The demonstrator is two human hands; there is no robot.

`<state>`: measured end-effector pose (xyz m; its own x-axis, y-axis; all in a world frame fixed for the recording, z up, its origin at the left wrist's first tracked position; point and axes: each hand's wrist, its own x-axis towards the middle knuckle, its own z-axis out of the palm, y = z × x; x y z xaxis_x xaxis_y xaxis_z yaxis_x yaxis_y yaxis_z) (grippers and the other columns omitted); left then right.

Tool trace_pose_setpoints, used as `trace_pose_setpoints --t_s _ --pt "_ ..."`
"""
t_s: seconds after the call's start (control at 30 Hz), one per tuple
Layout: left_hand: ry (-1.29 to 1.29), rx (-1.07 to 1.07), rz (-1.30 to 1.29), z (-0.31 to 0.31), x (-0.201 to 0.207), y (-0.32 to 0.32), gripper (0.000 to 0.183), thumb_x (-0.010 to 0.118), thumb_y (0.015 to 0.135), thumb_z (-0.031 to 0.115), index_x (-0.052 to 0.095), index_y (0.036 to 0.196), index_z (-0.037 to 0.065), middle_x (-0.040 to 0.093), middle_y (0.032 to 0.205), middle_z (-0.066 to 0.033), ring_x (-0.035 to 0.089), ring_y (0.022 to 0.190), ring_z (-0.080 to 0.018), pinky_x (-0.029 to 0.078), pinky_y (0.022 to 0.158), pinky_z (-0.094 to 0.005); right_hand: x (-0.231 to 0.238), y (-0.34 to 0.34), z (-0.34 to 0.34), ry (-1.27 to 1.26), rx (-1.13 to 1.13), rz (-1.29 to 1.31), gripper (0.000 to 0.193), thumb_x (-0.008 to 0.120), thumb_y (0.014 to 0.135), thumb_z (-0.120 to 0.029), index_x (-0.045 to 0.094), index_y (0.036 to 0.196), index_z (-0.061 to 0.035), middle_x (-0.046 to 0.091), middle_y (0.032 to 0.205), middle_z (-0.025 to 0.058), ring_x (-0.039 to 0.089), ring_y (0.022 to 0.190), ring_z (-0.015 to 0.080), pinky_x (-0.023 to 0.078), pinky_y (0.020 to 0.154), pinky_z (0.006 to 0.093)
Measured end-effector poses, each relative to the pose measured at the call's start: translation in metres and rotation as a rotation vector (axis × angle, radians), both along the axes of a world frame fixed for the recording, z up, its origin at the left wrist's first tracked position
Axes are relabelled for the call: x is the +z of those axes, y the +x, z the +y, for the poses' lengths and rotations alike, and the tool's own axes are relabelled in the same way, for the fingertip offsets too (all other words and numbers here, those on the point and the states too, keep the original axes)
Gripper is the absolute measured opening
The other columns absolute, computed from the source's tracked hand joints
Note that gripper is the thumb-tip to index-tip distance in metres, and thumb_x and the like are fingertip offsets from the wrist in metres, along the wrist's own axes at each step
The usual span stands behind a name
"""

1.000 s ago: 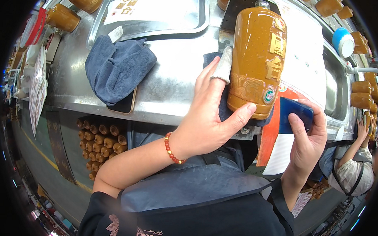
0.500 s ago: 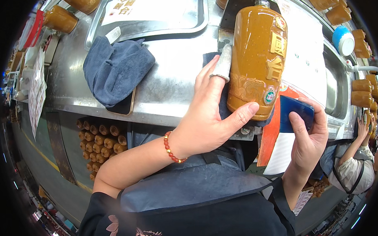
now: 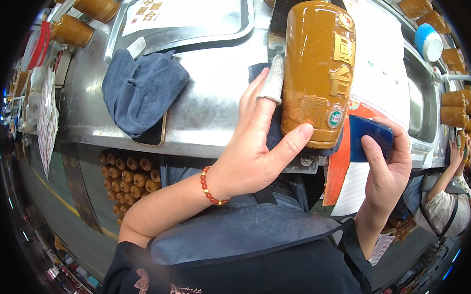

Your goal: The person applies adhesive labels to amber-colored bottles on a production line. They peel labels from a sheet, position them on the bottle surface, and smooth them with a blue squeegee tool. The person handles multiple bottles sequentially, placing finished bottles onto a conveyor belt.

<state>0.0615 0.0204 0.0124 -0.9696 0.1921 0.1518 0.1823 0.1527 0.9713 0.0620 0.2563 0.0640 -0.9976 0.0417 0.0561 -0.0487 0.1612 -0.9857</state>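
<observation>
A large glossy brown bottle [image 3: 308, 61] with raised gold lettering and a small round badge lies on its side on a dark cloth, neck pointing away from me. My left hand [image 3: 259, 142] rests against its left side and base, thumb at the lower end, fingers stretched along it; a pale finger cot [image 3: 271, 83] covers one finger. In my right hand [image 3: 385, 162], thumb and fingers pinch a flat blue scraper [image 3: 369, 138], held just right of the bottle's base and apart from it.
A crumpled blue-grey towel [image 3: 144, 92] lies over a phone at left, before a metal tray [image 3: 218, 35] with printed sheets. White paper [image 3: 378, 69] and a sink [image 3: 424, 102] are at right. Brown bottles [image 3: 130, 179] are stacked under the table. A co-worker's hands [image 3: 455, 154] show far right.
The view has shifted slightly, so the table things sit a little differently in the picture. My left hand stays against the bottle and my right hand keeps the blue scraper beside it.
</observation>
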Motion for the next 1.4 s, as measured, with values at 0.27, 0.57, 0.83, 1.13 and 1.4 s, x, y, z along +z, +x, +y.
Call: trace_pose_setpoints --t_s 0.27,0.57,0.83,1.13,1.4 --pt "0.011 -0.021 0.0 -0.0007 -0.0043 0.0004 0.078 0.067 0.1 0.03 0.027 0.157 -0.006 0.023 0.163 -0.0284 0.01 0.156 -0.0425 0.014 0.125 -0.05 0.0002 -0.0011 -0.0033 -0.018 -0.015 -0.028 0.032 0.073 0.091 0.006 0.063 0.121 0.0032 0.067 0.112 0.0058 0.063 0.101 0.0092 0.05 0.091 0.0225" --pt "0.105 -0.027 -0.037 -0.0004 -0.0098 0.0 0.08 0.067 0.1 0.029 0.024 0.158 -0.006 0.021 0.164 -0.0272 0.009 0.156 -0.0415 0.012 0.125 -0.0493 -0.002 -0.0009 -0.0004 -0.024 0.005 -0.021 0.032 0.072 0.091 0.007 0.063 0.122 0.0029 0.068 0.113 0.0058 0.063 0.101 0.0093 0.051 0.09 0.0226" --pt "-0.004 -0.02 -0.013 -0.0003 -0.0029 -0.0014 0.073 0.071 0.097 0.031 0.037 0.15 -0.005 0.021 0.161 -0.033 0.009 0.155 -0.0437 0.013 0.125 -0.0513 -0.0004 -0.0001 -0.0027 -0.031 -0.002 -0.022 0.033 0.073 0.091 0.006 0.063 0.122 0.0027 0.068 0.113 0.0062 0.063 0.101 0.0094 0.051 0.091 0.0227" --pt "0.002 -0.024 -0.019 -0.0006 -0.0026 -0.0028 0.077 0.074 0.095 0.032 0.036 0.151 -0.006 0.022 0.16 -0.0334 0.011 0.154 -0.0438 0.015 0.124 -0.0512 -0.0011 -0.0006 -0.0025 -0.041 -0.001 -0.026 0.033 0.073 0.091 0.006 0.063 0.122 0.0025 0.068 0.112 0.0057 0.063 0.1 0.0089 0.052 0.089 0.0223" --pt "-0.058 0.009 -0.042 0.0023 -0.0005 -0.0039 0.089 0.08 0.089 0.037 0.034 0.153 -0.006 0.023 0.159 -0.0332 0.016 0.151 -0.0442 0.018 0.124 -0.0506 -0.0011 0.0005 -0.0013 -0.014 -0.005 -0.01 0.033 0.073 0.09 0.006 0.063 0.121 0.0034 0.067 0.114 0.0059 0.063 0.102 0.0095 0.052 0.09 0.0229"
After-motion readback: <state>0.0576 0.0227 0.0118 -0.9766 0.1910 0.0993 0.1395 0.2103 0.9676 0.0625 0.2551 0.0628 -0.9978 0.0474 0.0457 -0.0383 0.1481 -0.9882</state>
